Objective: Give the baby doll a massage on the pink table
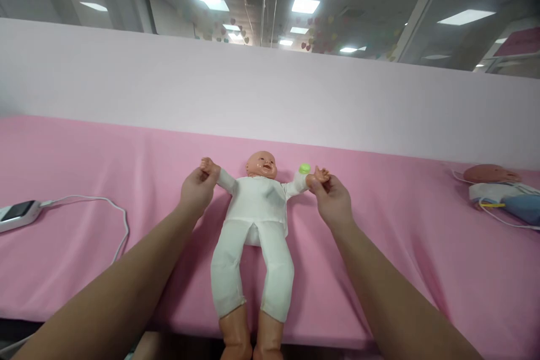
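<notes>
A baby doll [257, 202] with a cloth body and plastic head lies on its back on the pink sheet [160, 146], feet toward me. Both its arms are stretched out sideways. My left hand [197, 190] is closed around the doll's hand on the left side. On the other side my right hand [335, 197] grips the doll's other wrist, thumb on top, with the small plastic fingers showing above. Just behind that wrist sits a light green round object [304, 168]. The doll's feet reach over the front edge of the sheet.
At the left lies a white device with a dark screen [19, 214], its white cable [101, 198] curving toward me. A second doll [502, 194] in white and blue, with a thin tube, rests at the far right. Behind stands a white low wall [270, 95] below glass.
</notes>
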Available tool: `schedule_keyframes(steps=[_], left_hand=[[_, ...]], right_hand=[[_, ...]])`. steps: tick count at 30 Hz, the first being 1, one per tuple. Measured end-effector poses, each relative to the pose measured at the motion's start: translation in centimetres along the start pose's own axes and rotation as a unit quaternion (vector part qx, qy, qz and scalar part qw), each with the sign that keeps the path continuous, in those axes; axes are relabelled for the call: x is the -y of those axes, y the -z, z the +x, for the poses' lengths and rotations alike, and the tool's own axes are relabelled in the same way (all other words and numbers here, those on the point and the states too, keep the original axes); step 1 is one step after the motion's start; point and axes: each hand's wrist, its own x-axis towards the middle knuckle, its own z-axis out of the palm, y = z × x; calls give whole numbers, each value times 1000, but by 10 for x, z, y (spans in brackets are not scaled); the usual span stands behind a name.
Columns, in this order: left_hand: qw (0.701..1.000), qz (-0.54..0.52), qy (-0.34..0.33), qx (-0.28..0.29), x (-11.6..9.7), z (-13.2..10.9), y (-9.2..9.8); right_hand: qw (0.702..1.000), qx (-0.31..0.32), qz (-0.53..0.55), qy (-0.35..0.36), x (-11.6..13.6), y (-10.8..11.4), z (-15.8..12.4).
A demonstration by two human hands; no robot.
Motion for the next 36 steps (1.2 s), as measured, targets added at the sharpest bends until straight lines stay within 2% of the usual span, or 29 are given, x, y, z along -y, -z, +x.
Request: schedule_keyframes(steps=[2, 4, 8, 10, 12, 15, 18, 20, 22, 24, 26, 29, 32, 36], left_hand=[[991, 108, -61, 40, -11, -14, -3], [976, 151, -132, 81, -19, -24, -5], [931, 233, -232, 156, -24, -34, -10], [900, 276, -262, 214, -25, -36, -13], [878, 302, -274, 249, -26, -38, -14], [889, 294, -253, 242, -26, -38, -14], [937, 229, -184, 189, -20, -31, -9], [969, 161, -121, 141, -13, -22, -3], [989, 95, -68, 94, -4, -10, 4], [999, 4, -11, 53, 8, 5, 10], [992, -98, 73, 3, 21, 20, 16], [972, -142, 178, -57, 37, 35, 23], [972, -117, 194, -71, 45, 38, 27], [982, -55, 168, -69, 43, 33, 28]], right_hand=[[996, 49, -16, 67, 12, -8, -13], [983, 109, -11, 148, 19, -16, -22], [931, 221, -99, 274, 20, -26, -34], [907, 263, -159, 288, 18, -30, -38], [895, 283, -196, 282, 17, -32, -41], [906, 285, -169, 265, 18, -34, -41], [949, 244, -61, 190, 16, -30, -32], [978, 184, 10, 98, 9, -25, -22], [991, 121, 58, 14, -2, -19, -8], [990, 84, 98, -47, -15, -12, 6], [982, 65, 124, -123, -28, -6, 17], [956, 51, 119, -264, -41, 2, 25], [937, 55, 103, -331, -46, 7, 26], [934, 51, 104, -337, -45, 7, 25]])
